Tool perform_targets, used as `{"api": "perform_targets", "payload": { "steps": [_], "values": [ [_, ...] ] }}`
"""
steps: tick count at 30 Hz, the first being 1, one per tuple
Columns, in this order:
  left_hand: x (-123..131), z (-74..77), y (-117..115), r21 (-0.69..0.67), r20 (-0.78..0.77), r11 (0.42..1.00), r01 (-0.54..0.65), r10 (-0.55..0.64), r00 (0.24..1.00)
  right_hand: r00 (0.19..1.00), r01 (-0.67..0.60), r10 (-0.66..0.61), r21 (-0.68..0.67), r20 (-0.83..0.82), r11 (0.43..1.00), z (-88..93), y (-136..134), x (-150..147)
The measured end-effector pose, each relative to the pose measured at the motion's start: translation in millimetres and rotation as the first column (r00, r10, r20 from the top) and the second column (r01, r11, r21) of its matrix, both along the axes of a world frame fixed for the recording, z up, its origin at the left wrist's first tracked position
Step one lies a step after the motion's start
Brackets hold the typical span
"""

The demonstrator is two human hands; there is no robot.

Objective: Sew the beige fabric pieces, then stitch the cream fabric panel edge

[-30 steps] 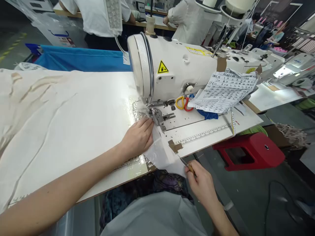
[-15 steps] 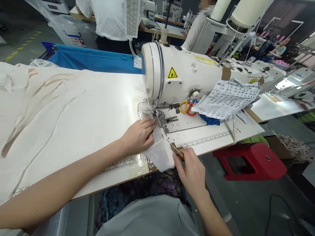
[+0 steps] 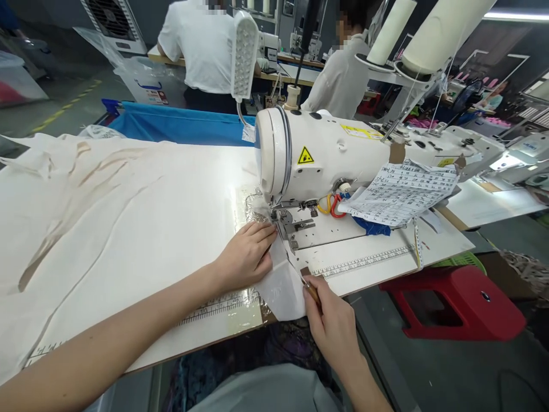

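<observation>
My left hand [image 3: 246,257] lies on a small piece of thin white fabric [image 3: 281,292], its fingers curled together and their tips close to the presser foot [image 3: 275,215] of a white sewing machine [image 3: 326,151]. The fabric reaches over the front table edge. In my right hand [image 3: 332,317] is an awl [image 3: 313,293] with a wooden handle, held between thumb and fingers. Its thin metal shaft points up and left along the right edge of the fabric. Whether its tip touches the cloth I cannot tell.
White cloth with beige strips [image 3: 72,206] spreads over the left of the table. Scissors [image 3: 337,206] and handwritten sheets [image 3: 401,191] are by the machine. A red stool [image 3: 467,303] stands right. Beyond a blue cloth bin [image 3: 184,123], two people work.
The view has tilted up, so everything sits lower in the picture. Both hands keep their places by the machine; my right hand's grip on the awl has shifted slightly along the fabric edge.
</observation>
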State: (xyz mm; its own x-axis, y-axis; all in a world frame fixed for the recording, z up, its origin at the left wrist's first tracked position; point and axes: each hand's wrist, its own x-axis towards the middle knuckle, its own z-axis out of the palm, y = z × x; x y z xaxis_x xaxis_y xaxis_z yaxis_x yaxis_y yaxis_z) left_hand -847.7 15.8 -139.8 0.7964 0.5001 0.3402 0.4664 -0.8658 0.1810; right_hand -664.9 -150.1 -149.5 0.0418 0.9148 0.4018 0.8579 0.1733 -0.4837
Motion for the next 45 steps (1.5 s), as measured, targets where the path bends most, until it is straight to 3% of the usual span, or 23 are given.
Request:
{"api": "perform_targets", "payload": {
  "steps": [8, 33, 45],
  "values": [
    [3, -3.7, 0, 0.119, -0.084, 0.992, -0.043, 0.053, 0.995, 0.997, -0.070, 0.068, 0.040, 0.041, 0.997, 3.8, 10, 1],
    [8, -5.5, -20, 0.155, -0.096, 0.983, -0.096, 0.112, 0.989, 0.996, -0.050, 0.050, -0.001, 0.074, 0.999, 9.4, 33, -9],
    [7, -7.0, -10, 0.134, -0.060, 0.988, -0.083, 0.092, 0.994, 0.988, -0.022, 0.030, -0.053, 0.151, 0.998, 12.2, 50, -14]
  ]
}}
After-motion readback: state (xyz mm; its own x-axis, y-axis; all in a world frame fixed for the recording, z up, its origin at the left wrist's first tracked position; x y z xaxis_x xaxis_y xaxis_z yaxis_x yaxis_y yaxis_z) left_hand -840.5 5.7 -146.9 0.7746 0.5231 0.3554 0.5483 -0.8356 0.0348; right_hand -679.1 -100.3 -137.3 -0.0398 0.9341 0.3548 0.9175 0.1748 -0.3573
